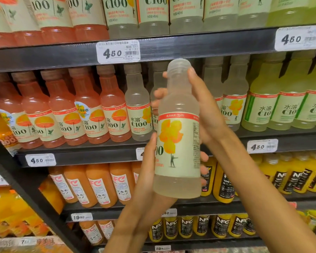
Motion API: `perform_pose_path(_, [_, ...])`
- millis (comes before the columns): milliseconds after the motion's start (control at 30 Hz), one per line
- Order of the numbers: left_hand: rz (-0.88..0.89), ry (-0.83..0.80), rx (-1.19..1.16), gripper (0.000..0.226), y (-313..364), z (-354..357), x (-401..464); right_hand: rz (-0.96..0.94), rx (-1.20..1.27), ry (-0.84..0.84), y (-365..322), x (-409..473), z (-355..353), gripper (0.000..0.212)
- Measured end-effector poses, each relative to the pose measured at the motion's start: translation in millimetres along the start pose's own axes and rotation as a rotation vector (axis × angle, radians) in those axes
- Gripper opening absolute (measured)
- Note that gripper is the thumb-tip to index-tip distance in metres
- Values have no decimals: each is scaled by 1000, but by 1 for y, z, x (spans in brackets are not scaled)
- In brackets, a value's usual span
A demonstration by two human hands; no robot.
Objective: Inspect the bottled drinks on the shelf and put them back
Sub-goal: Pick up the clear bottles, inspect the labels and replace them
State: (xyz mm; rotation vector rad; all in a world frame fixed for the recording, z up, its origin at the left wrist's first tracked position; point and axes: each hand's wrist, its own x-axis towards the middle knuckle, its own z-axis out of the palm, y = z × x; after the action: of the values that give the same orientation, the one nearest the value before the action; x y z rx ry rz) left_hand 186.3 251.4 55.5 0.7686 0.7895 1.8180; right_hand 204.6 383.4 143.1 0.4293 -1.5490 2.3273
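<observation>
I hold a cloudy pale C100 lemon drink bottle upright in front of the shelves, its yellow-flower label facing me. My left hand wraps the lower body from the left, with fingertips showing past the right side. My right hand grips the neck and shoulder from the right, thumb near the cap. Behind the bottle, the middle shelf carries a row of the same pale bottles with a gap hidden behind the held one.
Pink grapefruit C100 bottles fill the middle shelf's left, greenish C100 bottles its right. The upper shelf holds more C100. Below stand orange NFC juice bottles and yellow NFC bottles. Price tags line the shelf edges.
</observation>
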Motion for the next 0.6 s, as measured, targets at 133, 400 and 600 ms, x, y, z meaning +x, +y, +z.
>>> perform_pose_path(133, [81, 306, 370, 56, -4, -12, 3, -34, -97, 4, -2, -5, -2, 34])
perform_pose_path(400, [217, 374, 521, 64, -6, -6, 0, -112, -395, 220, 0, -7, 0, 31])
perform_pose_path(600, [-36, 12, -3, 76, -3, 5, -6, 53, 72, 81, 0, 1, -3, 32])
